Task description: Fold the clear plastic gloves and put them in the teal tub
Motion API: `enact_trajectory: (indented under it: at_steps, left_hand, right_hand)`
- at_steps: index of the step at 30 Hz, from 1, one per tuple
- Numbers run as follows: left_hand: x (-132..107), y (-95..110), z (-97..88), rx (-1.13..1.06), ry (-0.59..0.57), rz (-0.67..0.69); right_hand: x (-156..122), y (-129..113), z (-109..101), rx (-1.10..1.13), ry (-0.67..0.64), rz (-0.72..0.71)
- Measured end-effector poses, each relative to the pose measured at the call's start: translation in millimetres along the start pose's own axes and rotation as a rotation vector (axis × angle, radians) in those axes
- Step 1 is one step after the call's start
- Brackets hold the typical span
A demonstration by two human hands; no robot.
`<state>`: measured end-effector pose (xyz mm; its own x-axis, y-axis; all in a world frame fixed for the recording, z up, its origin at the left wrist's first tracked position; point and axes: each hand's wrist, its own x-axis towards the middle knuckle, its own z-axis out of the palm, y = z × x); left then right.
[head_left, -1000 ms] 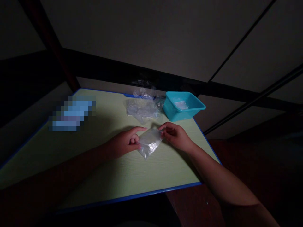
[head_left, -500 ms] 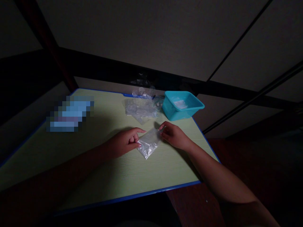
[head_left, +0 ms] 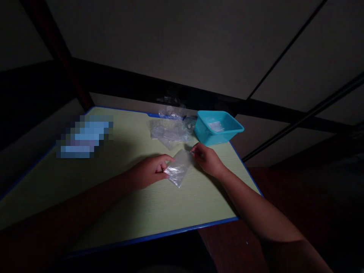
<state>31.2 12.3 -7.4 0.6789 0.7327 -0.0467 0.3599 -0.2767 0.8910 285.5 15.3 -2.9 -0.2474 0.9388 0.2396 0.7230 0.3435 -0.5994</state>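
Note:
A small clear plastic bag (head_left: 179,171) lies slanted between my hands, its film catching the light. My left hand (head_left: 152,171) is at its left edge, with the curled fingers and thumb closed on that edge. On the far right corner of the bag, my right hand (head_left: 207,158) pinches with thumb and forefinger. The other fingers of my right hand are curled and partly hidden. Beyond the hands lies a loose pile of clear plastic bags (head_left: 172,131).
A turquoise plastic basket (head_left: 209,136) stands at the table's back right, with a pale flat packet (head_left: 216,126) inside. A blurred-out bluish object (head_left: 85,138) lies at the left. The pale table (head_left: 127,216) has a blue edge, and a wall rises behind it.
My right thumb and forefinger have come together on the bag's corner. The bag has turned slightly and looks flatter. My left hand has barely moved.

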Motion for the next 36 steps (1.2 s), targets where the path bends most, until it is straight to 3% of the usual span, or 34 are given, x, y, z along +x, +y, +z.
enact_trajectory:
  at_steps: [6, 14, 21, 26, 36]
  left_hand:
    - [2.1, -0.5, -0.5, -0.009, 0.005, -0.001]
    - [0.3, -0.6, -0.5, -0.063, -0.034, 0.003]
    - [-2.9, 4.3, 1.7, -0.047, 0.002, 0.011]
    - [-5.4, 8.0, 2.5, -0.026, 0.015, -0.012]
    - [-5.6, 6.9, 4.8, 0.011, 0.010, -0.009]
  right_hand:
    - [3.3, 0.8, 3.5, 0.147, 0.032, 0.020]
    - [4.5, 3.3, 0.7, 0.463, -0.153, 0.157]
    - [8.9, 4.2, 4.8, 0.340, -0.049, 0.164]
    - [11.6, 6.0, 11.1, 0.320, -0.077, 0.148]
    - [10.6, -0.5, 11.1, 0.149, -0.019, -0.032]
